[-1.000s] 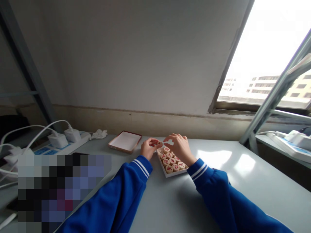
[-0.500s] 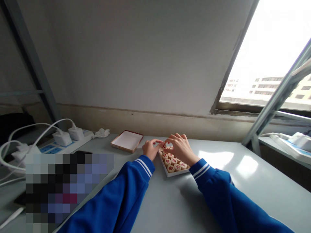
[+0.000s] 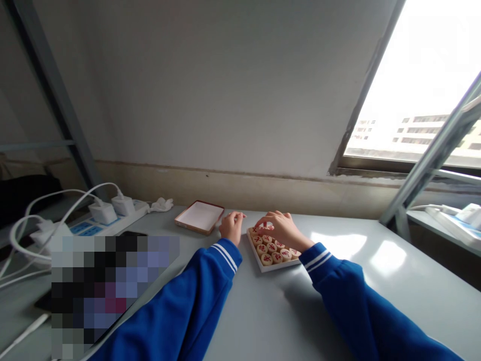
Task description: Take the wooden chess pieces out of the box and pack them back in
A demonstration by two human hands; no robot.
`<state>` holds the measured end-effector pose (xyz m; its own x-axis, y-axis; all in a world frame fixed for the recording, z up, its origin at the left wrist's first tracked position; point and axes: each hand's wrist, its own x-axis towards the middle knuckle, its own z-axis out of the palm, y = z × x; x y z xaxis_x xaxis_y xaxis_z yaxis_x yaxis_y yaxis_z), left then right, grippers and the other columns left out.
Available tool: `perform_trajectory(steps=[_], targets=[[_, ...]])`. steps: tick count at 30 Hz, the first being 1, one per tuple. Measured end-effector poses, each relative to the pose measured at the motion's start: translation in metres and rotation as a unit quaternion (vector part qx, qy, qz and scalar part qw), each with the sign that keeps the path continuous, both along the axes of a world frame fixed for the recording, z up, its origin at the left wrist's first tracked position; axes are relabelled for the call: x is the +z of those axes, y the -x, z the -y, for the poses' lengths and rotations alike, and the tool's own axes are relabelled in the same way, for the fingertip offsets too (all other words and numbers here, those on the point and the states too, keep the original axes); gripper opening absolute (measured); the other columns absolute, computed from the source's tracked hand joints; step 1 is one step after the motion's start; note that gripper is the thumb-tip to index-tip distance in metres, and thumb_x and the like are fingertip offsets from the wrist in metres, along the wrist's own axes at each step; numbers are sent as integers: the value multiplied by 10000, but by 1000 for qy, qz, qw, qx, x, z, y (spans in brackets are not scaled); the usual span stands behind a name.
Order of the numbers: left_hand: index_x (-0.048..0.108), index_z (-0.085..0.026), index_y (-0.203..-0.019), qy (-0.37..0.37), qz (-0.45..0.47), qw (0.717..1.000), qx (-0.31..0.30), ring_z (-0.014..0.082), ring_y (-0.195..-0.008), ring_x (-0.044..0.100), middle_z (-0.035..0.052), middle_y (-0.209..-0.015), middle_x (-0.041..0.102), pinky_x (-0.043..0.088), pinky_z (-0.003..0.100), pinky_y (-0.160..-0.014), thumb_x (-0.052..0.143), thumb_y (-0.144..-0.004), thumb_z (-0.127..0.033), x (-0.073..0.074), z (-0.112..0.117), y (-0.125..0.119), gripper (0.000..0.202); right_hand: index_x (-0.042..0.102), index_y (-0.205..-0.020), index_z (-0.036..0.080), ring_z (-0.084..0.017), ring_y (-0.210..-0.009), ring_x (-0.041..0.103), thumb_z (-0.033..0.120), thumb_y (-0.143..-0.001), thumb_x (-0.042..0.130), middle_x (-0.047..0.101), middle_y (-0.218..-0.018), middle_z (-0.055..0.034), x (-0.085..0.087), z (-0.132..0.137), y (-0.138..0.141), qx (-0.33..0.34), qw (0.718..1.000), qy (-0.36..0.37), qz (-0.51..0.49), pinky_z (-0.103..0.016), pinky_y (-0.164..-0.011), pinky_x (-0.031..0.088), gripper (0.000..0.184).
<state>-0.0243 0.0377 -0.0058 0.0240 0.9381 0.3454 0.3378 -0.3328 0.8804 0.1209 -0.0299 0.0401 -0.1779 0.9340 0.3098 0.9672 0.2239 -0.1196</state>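
Note:
A white-sided box (image 3: 259, 260) sits on the desk, holding several round wooden Chinese chess pieces (image 3: 277, 256) with red characters, laid in rows. Over the far side of the box, my right hand (image 3: 282, 229) is curved, its thumb and fingertips closed on a Chinese chess piece near the far left corner. That hand hides the pieces on the far right. Just left of the box is my left hand (image 3: 230, 228), raised with its fingers curled together. Whether anything is between those fingers is hidden.
A box lid (image 3: 200, 217) lies inner side up at the back left. Further left are a power strip (image 3: 140, 213) with white plugs and cables, and a blurred-out object (image 3: 112, 286). A metal bed-frame post (image 3: 417, 175) stands at the right, by the window.
My left hand has drawn away from the box to the left, parting from my right hand. My right hand stays over the far pieces. The view has shifted slightly.

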Motion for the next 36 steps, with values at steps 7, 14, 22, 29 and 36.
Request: perform_trajectory(steps=[7,14,22,29,36], targets=[[528,-198,-491,50,-159,986,4,217,-662,556,31,-536,576,339,308,-675,499,-721,-245,8,17,5,237,637,-867,291,-186,-875,492,366,-786,509,609,-878,-21,-4,-1,0,11,999,6,-35,-343,-770,287,169],[611,-200,-582,-2,-299,953,-44,252,-823,551,74,-756,657,318,341,-717,414,-766,-294,6,52,11,285,635,-802,235,-197,-856,504,293,-772,503,617,-871,-34,-8,-3,-42,-75,985,-84,-132,-359,-751,326,148],[583,-170,-538,38,-316,938,-134,165,-628,510,14,-559,576,323,268,-607,447,-711,-338,15,43,12,277,618,-986,172,-167,-839,580,319,-813,408,643,-956,-68,-42,17,-80,-32,946,38,-319,-300,-756,447,309],[563,-141,-518,32,-215,965,-146,125,-569,481,-5,-523,537,363,236,-592,503,-643,-322,7,34,18,228,573,-1081,155,-173,-1025,512,326,-795,473,573,-1126,-54,-48,30,-69,13,921,104,-374,-322,-937,354,348],[584,-143,-699,17,-220,975,-29,149,-728,538,19,-716,604,410,241,-710,562,-627,-276,6,43,13,153,519,-1149,119,-177,-1025,513,289,-830,417,545,-1162,-75,-57,43,-61,-2,918,92,-385,-326,-939,348,375]])
